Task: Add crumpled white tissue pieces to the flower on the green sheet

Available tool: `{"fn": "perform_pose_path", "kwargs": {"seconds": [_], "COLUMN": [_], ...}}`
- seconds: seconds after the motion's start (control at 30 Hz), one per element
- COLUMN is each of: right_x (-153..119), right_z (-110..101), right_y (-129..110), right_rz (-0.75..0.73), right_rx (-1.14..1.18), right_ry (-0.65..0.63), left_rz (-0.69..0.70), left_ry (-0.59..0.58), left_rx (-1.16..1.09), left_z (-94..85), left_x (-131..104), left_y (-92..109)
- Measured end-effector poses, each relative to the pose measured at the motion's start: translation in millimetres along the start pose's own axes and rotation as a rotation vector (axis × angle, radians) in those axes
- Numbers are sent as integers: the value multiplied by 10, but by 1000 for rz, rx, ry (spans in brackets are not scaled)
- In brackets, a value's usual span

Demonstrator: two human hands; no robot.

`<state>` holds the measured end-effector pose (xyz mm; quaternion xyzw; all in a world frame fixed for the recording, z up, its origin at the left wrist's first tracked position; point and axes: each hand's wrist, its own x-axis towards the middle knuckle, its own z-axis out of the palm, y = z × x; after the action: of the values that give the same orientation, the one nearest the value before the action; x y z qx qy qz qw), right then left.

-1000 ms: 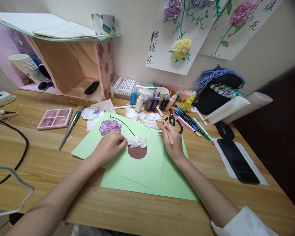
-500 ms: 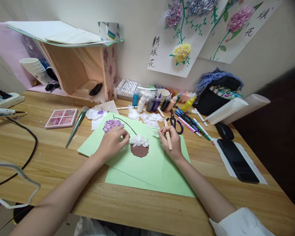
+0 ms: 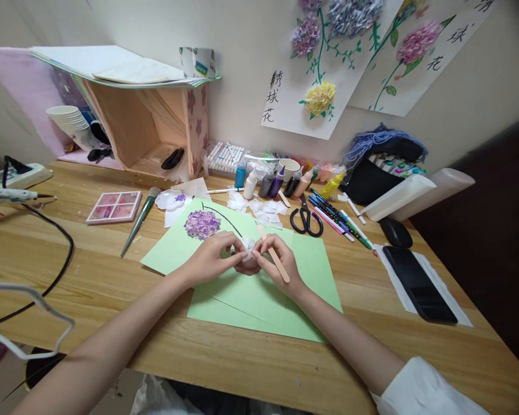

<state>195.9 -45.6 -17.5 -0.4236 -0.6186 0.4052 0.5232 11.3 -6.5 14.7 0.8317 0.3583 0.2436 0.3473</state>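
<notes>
Wood stick [image 3: 277, 259]: flat, pale, rounded lower end, tilted diag. above grn sheet [image 3: 173, 248]. White ppr tuft [image 3: 247, 246]: crumpled, at upper part of brn disc [image 3: 248, 268], mostly hidden. Purple flwr [image 3: 202, 224]: round, ruffled, upper L of sheet, beside blk curved stem [image 3: 225, 215].

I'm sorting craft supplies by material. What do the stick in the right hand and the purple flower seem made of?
The stick in the right hand looks like bare, matte wood: pale tan, flat, with a rounded end. The purple flower is probably matte paper, judging by its many small ruffled pieces, though thin fabric is possible.
</notes>
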Motion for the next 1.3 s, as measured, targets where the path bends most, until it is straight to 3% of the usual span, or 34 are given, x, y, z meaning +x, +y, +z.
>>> {"fn": "perform_pose_path", "kwargs": {"seconds": [0.13,0.3,0.37,0.97,1.17,1.3], "right_x": [-21,-76,-91,-33,-14,-18], "right_z": [-18,-100,-126,-93,-77,-73], "right_y": [-18,-7,3,-34,-50,-22], "right_rz": [15,49,70,34,74,92], "right_rx": [-17,12,-11,-237,-237,-221], "right_ry": [-10,-41,-96,-289,-298,-282], "left_rz": [-52,-201,-227,-245,-222,-217], "left_ry": [-54,-392,-448,-442,-389,-285], "left_rx": [-38,-139,-156,-180,-135,-50], "left_z": [-88,-297,-342,-268,-178,-107], "left_x": [-5,-36,-43,-26,-21,-20], "left_y": [15,32,22,-26,-35,-65]}}
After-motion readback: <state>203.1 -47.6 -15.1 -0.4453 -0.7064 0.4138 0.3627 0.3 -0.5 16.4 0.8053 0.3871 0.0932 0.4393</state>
